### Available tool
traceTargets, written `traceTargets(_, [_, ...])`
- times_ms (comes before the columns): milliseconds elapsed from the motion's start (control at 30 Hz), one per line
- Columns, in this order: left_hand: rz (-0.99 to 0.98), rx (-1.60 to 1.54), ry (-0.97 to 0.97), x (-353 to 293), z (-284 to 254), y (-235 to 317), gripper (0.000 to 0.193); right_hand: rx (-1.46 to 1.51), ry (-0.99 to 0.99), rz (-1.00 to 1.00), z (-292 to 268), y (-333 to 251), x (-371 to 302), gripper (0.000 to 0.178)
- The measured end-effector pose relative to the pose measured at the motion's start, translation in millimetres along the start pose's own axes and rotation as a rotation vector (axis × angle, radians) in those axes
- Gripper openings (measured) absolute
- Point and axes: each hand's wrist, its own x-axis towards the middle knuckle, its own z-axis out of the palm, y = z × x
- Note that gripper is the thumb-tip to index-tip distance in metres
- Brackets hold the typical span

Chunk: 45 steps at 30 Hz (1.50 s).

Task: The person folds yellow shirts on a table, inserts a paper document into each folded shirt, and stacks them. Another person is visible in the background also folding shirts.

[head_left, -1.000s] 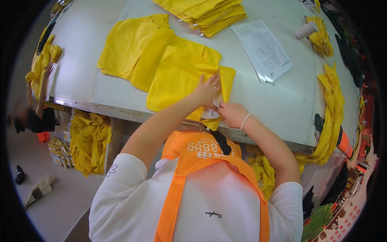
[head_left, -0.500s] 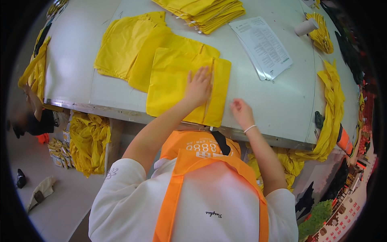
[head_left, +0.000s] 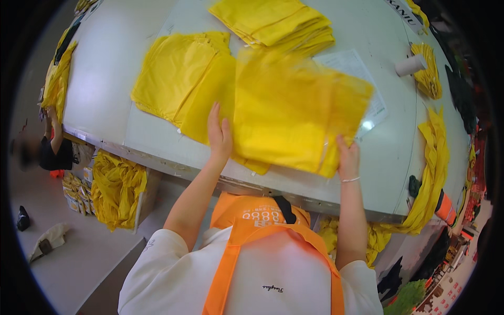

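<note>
A flat yellow fabric piece (head_left: 289, 115), with a lengthwise seam near its right side, is lifted at an angle over the table and blurred by motion. My right hand (head_left: 348, 159) is closed on its lower right corner. At the piece's left edge, my left hand (head_left: 219, 137) has its fingers stretched up and the thumb apart. Under that hand's fingertips lies a fanned pile of similar yellow pieces (head_left: 173, 79), partly covered by the lifted one.
A thicker yellow stack (head_left: 273, 21) lies at the far side. The raised fabric partly hides printed sheets (head_left: 375, 113). A white roll (head_left: 410, 65) and yellow bundles sit at the right. Below the table's left edge is a bin of yellow cloth (head_left: 118, 189); another person (head_left: 55, 149) stands far left.
The yellow piece that lay flat under my left hand is now raised and shifted right. My right hand has taken its corner; my left hand has moved left to its other edge.
</note>
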Motion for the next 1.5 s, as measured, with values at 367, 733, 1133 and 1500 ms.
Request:
traceTargets(367, [0.196, 0.488, -0.726, -32.8, 32.3, 45.3, 0.079, 0.347, 0.073, -0.088, 209.3, -57.8, 271.0, 0.035])
traceTargets(733, [0.16, 0.471, -0.717, -70.5, 56.6, 57.6, 0.063, -0.908, 0.852, -0.485, -39.4, 28.3, 188.3, 0.047])
traceTargets(1133, [0.208, 0.288, -0.492, -69.7, 55.5, 43.1, 0.041, -0.578, 0.686, 0.132, -182.0, 48.3, 156.7, 0.04])
traceTargets(1500, [0.239, 0.295, -0.306, -74.0, 61.7, 55.4, 0.031, -0.055, 0.656, -0.34, -168.9, -30.5, 76.9, 0.021])
